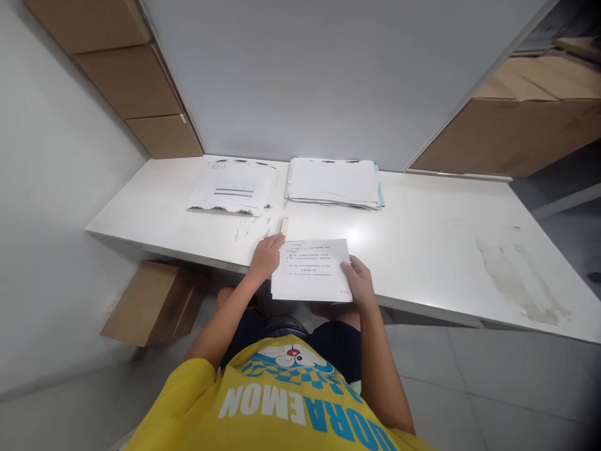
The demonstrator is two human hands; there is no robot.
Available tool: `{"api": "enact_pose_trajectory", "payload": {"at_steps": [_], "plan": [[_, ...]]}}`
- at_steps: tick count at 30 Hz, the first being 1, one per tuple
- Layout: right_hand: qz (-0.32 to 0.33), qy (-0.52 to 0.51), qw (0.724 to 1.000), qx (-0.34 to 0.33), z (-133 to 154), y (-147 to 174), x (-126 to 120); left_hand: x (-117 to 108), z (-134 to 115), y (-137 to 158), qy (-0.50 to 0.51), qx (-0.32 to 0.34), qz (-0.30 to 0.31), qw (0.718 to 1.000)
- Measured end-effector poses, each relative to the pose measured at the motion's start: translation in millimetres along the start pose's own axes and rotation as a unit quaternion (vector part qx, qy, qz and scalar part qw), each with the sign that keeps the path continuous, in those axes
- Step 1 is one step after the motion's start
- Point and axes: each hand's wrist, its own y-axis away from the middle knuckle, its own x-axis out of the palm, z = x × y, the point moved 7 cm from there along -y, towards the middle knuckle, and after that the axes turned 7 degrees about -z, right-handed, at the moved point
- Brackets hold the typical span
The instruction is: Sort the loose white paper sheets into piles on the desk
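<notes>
Between my hands is a thin stack of printed paper sheets (310, 275), tilted over the table's front edge. My left hand (267, 257) is closed at the upper left edge of the sheets; its grip is partly hidden. Just beyond its fingertips, a small beige oblong thing (285, 225) touches or nearly touches them; I cannot make out its kind. With the thumb on top, my right hand (360, 282) grips the right edge of the sheets.
On the white table (422, 238), a thick paper pile (333, 178) lies by the back panel, with other printed sheets (235, 188) left of it. Cardboard boxes flank the panel. Another cardboard box (141, 300) stands below the table at left. A stain (521, 282) marks the right side.
</notes>
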Motion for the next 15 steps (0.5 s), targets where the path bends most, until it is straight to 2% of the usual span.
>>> {"api": "enact_pose_trajectory", "payload": {"at_steps": [7, 11, 15], "plan": [[-0.006, -0.03, 0.999, 0.019, 4, 0, -3, -1, 0, 3, 0.013, -0.003, 0.01, 1.0], [-0.048, -0.05, 0.997, 0.025, 1, -8, -13, -3, -2, 3, 0.022, 0.003, 0.004, 1.0], [-0.086, -0.023, 0.995, -0.051, 9, -26, -23, -7, -1, 4, 0.029, 0.008, -0.023, 0.999]]}}
